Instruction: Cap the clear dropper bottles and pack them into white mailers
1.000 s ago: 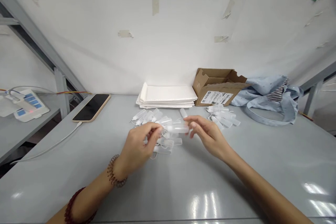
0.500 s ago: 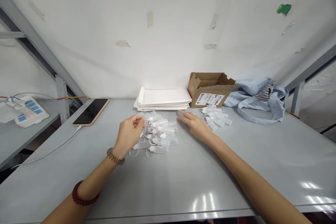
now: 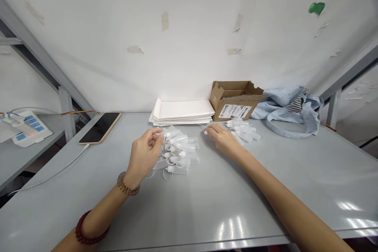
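Small translucent squeeze bottles (image 3: 180, 160) with white caps and looped straps lie in a heap on the grey table, left of centre. My left hand (image 3: 145, 150) is at the heap's upper left side, thumb and fingertips pinched together. Whatever sits between those fingertips is too small to make out. To the right of the heap, my right hand (image 3: 223, 138) has its fingers curled over one squeeze bottle (image 3: 206, 132), whose white tip and thin strap stick out on the left. A smaller group of the same bottles (image 3: 247, 135) lies just beyond that hand.
White padded envelopes (image 3: 183, 109) are stacked against the wall. Beside them stands an open cardboard box (image 3: 233, 104), then a light blue cloth bag (image 3: 295, 116). On the left a phone (image 3: 100, 128) lies with its charging cable (image 3: 56, 174), near a white and blue power strip (image 3: 32, 128).
My right hand's fingers were stretched out over a bottle and have now curled around it. My left hand stays by the heap, still pinched. The view has shifted slightly.
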Tool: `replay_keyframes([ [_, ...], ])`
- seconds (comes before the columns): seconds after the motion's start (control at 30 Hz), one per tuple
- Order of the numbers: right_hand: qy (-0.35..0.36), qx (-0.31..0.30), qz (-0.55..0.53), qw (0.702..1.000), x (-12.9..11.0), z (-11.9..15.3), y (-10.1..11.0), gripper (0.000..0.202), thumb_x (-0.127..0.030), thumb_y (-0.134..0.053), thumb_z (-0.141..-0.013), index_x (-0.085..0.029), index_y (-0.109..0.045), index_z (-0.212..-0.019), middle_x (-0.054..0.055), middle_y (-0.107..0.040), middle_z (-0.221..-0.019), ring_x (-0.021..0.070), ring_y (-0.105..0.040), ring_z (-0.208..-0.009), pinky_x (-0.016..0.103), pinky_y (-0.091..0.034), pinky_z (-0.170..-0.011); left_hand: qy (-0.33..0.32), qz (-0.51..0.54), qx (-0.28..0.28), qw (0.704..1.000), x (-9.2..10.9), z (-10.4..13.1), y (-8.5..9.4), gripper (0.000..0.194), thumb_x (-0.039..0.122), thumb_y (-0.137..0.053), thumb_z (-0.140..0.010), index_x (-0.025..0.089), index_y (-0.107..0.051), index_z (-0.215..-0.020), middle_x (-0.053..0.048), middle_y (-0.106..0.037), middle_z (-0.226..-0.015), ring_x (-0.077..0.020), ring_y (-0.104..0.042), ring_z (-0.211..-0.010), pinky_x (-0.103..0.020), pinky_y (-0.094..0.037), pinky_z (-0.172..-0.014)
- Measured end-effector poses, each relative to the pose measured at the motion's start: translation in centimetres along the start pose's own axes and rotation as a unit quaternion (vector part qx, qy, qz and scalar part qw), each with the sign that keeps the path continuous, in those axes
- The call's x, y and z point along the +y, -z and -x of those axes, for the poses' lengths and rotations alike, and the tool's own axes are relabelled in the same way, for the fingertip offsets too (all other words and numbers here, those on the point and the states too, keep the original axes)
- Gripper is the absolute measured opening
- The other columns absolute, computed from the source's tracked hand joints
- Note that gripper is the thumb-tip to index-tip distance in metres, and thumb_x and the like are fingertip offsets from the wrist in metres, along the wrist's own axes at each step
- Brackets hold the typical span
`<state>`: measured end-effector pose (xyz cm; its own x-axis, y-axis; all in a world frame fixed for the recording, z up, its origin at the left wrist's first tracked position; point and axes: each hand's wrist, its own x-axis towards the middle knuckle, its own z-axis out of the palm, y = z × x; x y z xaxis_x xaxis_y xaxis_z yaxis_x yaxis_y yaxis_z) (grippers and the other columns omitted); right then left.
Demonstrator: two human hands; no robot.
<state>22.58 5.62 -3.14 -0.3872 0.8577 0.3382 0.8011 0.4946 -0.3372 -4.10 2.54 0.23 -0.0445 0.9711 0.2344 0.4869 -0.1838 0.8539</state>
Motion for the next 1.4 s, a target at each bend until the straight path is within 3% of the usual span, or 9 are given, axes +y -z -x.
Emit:
replay_keyframes([
  [0.13, -0.042, 0.062, -0.067, 0.995, -1.4, 0.4, 1.6, 0.029, -0.017, -0.035, -0.092, -0.016, -0.052, -0.116, 0.012, -0.064, -0.099, 0.0235, -0.054, -0.09, 0.038, -0.046, -0.077, -0.006, 0.048, -0.026, 0.998, 1.0, 0.7, 0.1, 0.03, 0.036, -0.055, -0.082, 0.014, -0.06, -0.101, -0.001, -0.059, -0.069, -0.012, -0.055, -0.056, -0.02, -0.044, -0.048],
  [0.2, -0.056, 0.06, -0.141, 0.987, -2.7, 0.8, 2.4, 0.03, -0.027, -0.032, -0.096, -0.019, -0.049, -0.12, 0.009, -0.065, -0.1, 0.0198, -0.058, -0.086, 0.034, -0.048, -0.073, -0.001, 0.081, -0.061, 0.995, 1.4, 1.0, 0.2, 0.03, 0.037, -0.055, -0.083, 0.015, -0.059, -0.102, -0.001, -0.059, -0.069, -0.012, -0.056, -0.056, -0.021, -0.046, -0.049],
  [0.3, -0.097, 0.028, -0.403, 0.91, -4.6, 1.5, 3.1, 0.03, -0.037, -0.041, -0.094, -0.021, -0.052, -0.116, 0.007, -0.066, -0.102, 0.02, -0.06, -0.096, 0.034, -0.047, -0.081, 0.009, 0.114, -0.129, 0.985, 1.6, 1.4, 0.2, 0.032, 0.038, -0.054, -0.085, 0.016, -0.058, -0.108, -0.003, -0.062, -0.078, -0.0115, -0.058, -0.056, -0.023, -0.05, -0.051],
  [0.37, -0.107, 0.005, -0.49, 0.865, -5.7, 1.8, 3.1, 0.03, -0.039, -0.048, -0.091, -0.022, -0.055, -0.115, 0.007, -0.066, -0.102, 0.0209, -0.06, -0.1, 0.035, -0.046, -0.085, 0.02, 0.125, -0.167, 0.978, 1.6, 1.5, 0.2, 0.036, 0.04, -0.055, -0.085, 0.018, -0.057, -0.113, -0.005, -0.062, -0.089, -0.0112, -0.058, -0.057, -0.024, -0.05, -0.051],
  [0.5, -0.103, -0.033, -0.524, 0.845, -7.2, 2.2, 3.0, 0.028, -0.038, -0.051, -0.089, -0.023, -0.057, -0.112, 0.007, -0.066, -0.1, 0.0204, -0.06, -0.098, 0.036, -0.046, -0.085, 0.015, 0.133, -0.199, 0.971, 1.8, 1.7, 0.2, 0.035, 0.04, -0.055, -0.085, 0.018, -0.059, -0.111, -0.004, -0.064, -0.081, -0.0124, -0.058, -0.058, -0.025, -0.051, -0.054],
  [0.63, -0.103, -0.066, -0.544, 0.83, -8.0, 2.3, 2.9, 0.025, -0.036, -0.051, -0.089, -0.022, -0.057, -0.109, 0.005, -0.066, -0.096, 0.0185, -0.061, -0.095, 0.034, -0.046, -0.085, -0.006, 0.122, -0.168, 0.978, 2.1, 1.7, 0.4, 0.022, 0.036, -0.054, -0.086, 0.017, -0.065, -0.087, -0.001, -0.062, -0.063, -0.0115, -0.056, -0.053, -0.023, -0.05, -0.052],
  [0.73, -0.101, -0.075, -0.537, 0.834, -8.2, 2.3, 2.8, 0.024, -0.034, -0.049, -0.091, -0.022, -0.057, -0.11, 0.004, -0.065, -0.095, 0.0163, -0.06, -0.094, 0.031, -0.045, -0.084, -0.029, 0.105, -0.148, 0.983, 2.0, 1.7, 0.4, 0.021, 0.032, -0.054, -0.087, 0.017, -0.065, -0.076, 0.001, -0.061, -0.059, -0.0106, -0.056, -0.051, -0.021, -0.049, -0.049],
  [1.0, -0.082, -0.089, -0.452, 0.884, -9.0, 2.5, 2.7, 0.029, -0.035, -0.042, -0.094, -0.022, -0.059, -0.114, 0.002, -0.061, -0.086, 0.0122, -0.052, -0.074, 0.025, -0.043, -0.067, -0.147, 0.036, -0.189, 0.97, 1.6, 1.8, 0.1, 0.02, 0.023, -0.049, -0.09, 0.019, -0.068, -0.088, 0.0, -0.061, -0.062, -0.0117, -0.057, -0.058, -0.023, -0.047, -0.058],
  [1.4, -0.076, -0.098, -0.436, 0.891, -9.5, 2.7, 2.7, 0.027, -0.033, -0.044, -0.094, -0.02, -0.062, -0.11, 0.002, -0.062, -0.083, 0.0118, -0.053, -0.072, 0.024, -0.039, -0.062, -0.158, 0.041, -0.216, 0.963, 1.8, 1.9, 0.0, 0.019, 0.019, -0.049, -0.09, 0.017, -0.068, -0.087, 0.0, -0.06, -0.064, -0.0114, -0.056, -0.059, -0.023, -0.045, -0.061],
])
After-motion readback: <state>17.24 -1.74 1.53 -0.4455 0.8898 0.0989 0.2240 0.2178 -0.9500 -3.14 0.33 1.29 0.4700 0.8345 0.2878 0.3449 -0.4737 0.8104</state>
